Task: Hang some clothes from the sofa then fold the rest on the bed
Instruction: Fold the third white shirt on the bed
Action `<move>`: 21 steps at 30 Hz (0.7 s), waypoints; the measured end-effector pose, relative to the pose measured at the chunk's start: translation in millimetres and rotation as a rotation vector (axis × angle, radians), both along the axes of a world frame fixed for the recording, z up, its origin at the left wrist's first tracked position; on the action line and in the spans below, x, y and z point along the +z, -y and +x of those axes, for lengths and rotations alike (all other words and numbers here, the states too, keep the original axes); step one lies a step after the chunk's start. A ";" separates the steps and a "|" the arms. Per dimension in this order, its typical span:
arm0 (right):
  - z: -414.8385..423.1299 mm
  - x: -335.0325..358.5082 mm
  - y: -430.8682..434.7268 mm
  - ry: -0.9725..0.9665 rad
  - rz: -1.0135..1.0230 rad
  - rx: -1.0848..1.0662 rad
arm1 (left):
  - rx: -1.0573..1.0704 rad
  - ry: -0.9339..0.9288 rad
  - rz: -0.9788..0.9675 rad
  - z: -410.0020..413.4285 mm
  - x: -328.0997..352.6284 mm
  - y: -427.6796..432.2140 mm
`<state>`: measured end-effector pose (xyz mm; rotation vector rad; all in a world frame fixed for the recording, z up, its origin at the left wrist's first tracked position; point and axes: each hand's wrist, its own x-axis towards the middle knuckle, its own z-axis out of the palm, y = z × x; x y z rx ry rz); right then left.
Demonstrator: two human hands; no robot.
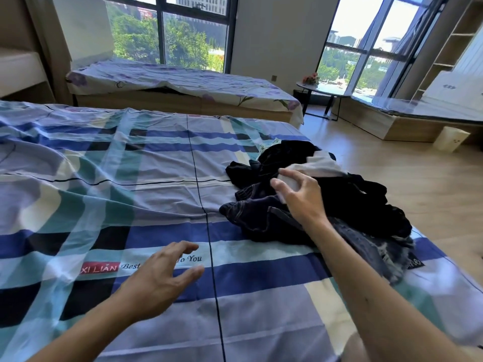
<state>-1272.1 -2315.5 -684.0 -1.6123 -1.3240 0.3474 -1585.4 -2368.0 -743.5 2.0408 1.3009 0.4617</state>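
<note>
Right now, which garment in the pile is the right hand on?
The white garment: right hand grips its edge; the others are black or dark denim.

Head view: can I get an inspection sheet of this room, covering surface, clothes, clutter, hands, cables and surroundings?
Surface: checked bed sheet, wrinkled.
Job's things: dark clothes pile near the bed's right edge, white garment lying among it.
Clutter: white box on the floor.
Hands: left hand open over the sheet; right hand grips the white garment.
Cables: nothing seen.
Surroundings: second bed, round table, windows, shelves.
</note>
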 end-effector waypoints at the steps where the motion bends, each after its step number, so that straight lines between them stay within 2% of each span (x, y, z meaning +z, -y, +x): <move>1: -20.6 9.8 9.0 0.006 0.004 0.112 | 0.013 0.085 -0.031 0.6 -0.3 -2.6; 4: -82.3 25.4 43.2 0.086 -0.018 0.454 | 0.045 0.322 -0.075 4.9 0.6 -3.3; 6: -113.7 25.4 60.5 0.056 -0.035 0.665 | 0.061 0.480 -0.016 8.8 5.3 1.6; 10: -136.3 23.3 74.2 0.022 0.006 0.951 | 0.115 0.704 0.080 6.9 24.5 6.6; 13: -135.8 21.8 73.4 -0.132 0.027 0.966 | 0.061 0.692 0.235 3.4 39.7 6.7; 15: -127.9 15.9 65.0 -0.154 0.116 0.829 | 0.155 0.711 0.225 2.1 42.0 4.8; 17: -111.7 9.8 52.9 0.015 0.142 0.691 | 0.238 0.825 0.130 -1.7 46.2 2.5; 18: -101.6 5.9 46.1 0.155 0.085 0.660 | 0.287 0.891 0.085 -5.0 49.7 0.6; 21: -71.6 -18.7 23.4 0.661 -0.239 0.520 | 0.478 1.087 -0.006 -25.8 59.7 -12.8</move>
